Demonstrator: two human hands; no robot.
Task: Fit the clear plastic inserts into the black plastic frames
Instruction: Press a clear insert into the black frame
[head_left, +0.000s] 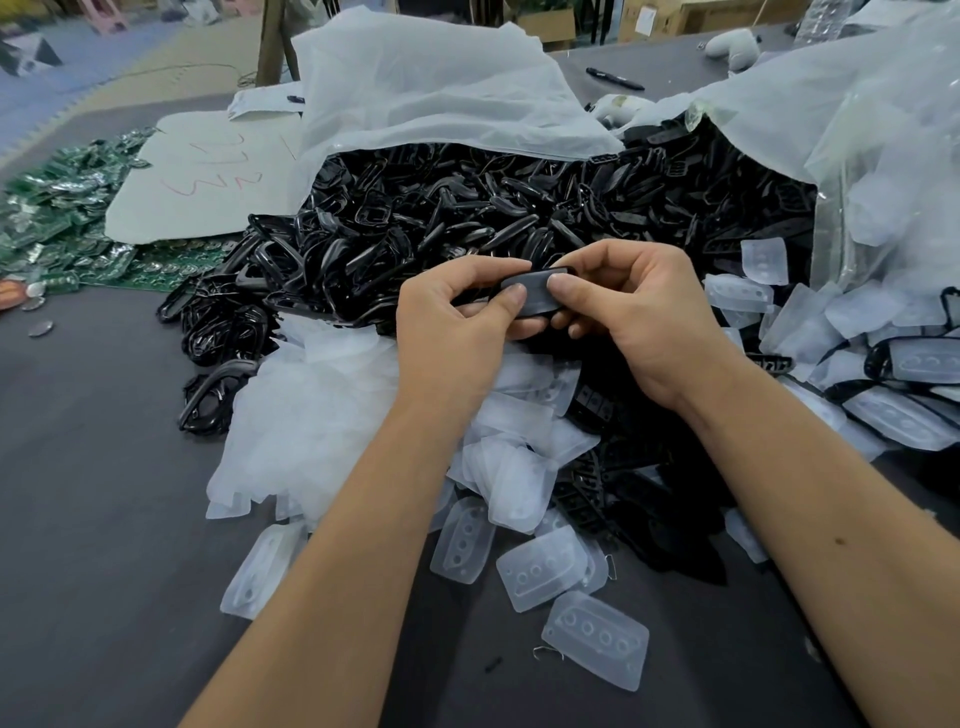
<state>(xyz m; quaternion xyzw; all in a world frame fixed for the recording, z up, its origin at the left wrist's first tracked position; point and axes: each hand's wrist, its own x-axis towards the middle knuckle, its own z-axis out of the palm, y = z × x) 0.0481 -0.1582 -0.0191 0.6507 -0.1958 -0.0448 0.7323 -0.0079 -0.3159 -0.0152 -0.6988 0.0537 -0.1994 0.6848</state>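
Two hands pinch frame; inserts heaped beneath.

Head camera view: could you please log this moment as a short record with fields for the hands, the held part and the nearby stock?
left hand: pinches the black frame, thumb on top
right hand: pinches the same frame from the other end
held part: frame with a clear insert seemingly in it; how fully seated cannot be told
frame stock: heap of black frames spilling from a plastic bag
insert stock: loose clear inserts on the table
finished pieces: fitted frames at right
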